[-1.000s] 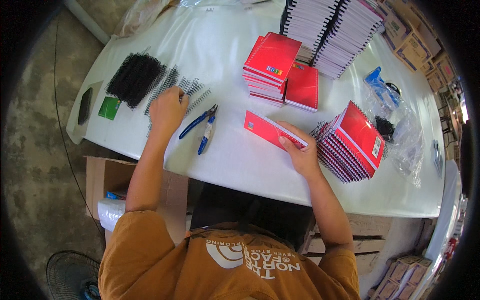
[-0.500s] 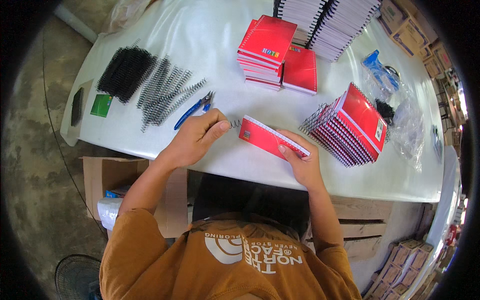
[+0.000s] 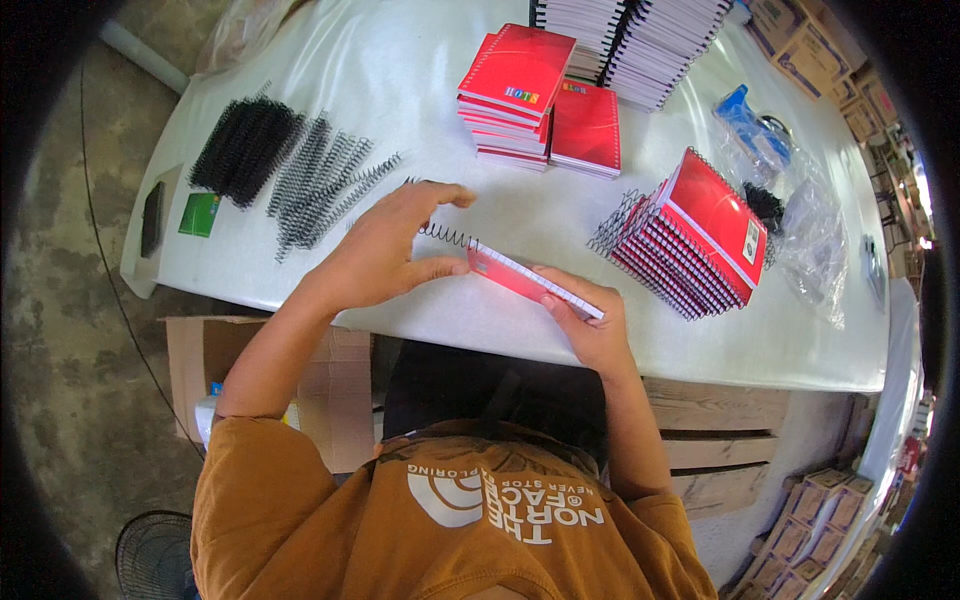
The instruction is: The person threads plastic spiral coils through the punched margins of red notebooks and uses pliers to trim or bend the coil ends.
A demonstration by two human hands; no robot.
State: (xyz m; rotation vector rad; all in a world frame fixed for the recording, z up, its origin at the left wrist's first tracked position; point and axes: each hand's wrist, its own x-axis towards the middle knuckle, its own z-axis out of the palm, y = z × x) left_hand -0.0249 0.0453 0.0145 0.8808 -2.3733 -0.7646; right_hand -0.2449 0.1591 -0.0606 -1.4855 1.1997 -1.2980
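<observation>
A small red notebook [image 3: 512, 284] is tilted over the table's near side, its page edges facing up. My right hand [image 3: 597, 328] grips its right end, thumb on the cover. From the notebook's left corner a dark spiral coil [image 3: 448, 235] sticks out to the left. My left hand [image 3: 385, 245] is open around the coil's free end, thumb and fingers spread apart; whether it touches the wire I cannot tell. Loose spiral coils [image 3: 318, 185] lie beyond this hand, beside a dense pile of black coils [image 3: 245, 150].
Coil-bound red notebooks [image 3: 708, 225] are stacked at the right, near clear plastic wrapping [image 3: 812, 235]. Farther back stand stacked red notebooks [image 3: 515, 70] and tall white-paged coil-bound books [image 3: 665, 50]. A green card [image 3: 200, 214] lies at the left; a cardboard box [image 3: 335, 400] stands below the table edge.
My left hand has opened from a closed grip by the coil and now covers the blue-handled cutters. The notebook has turned more edge-on in my right hand. The whole view has shifted slightly.
</observation>
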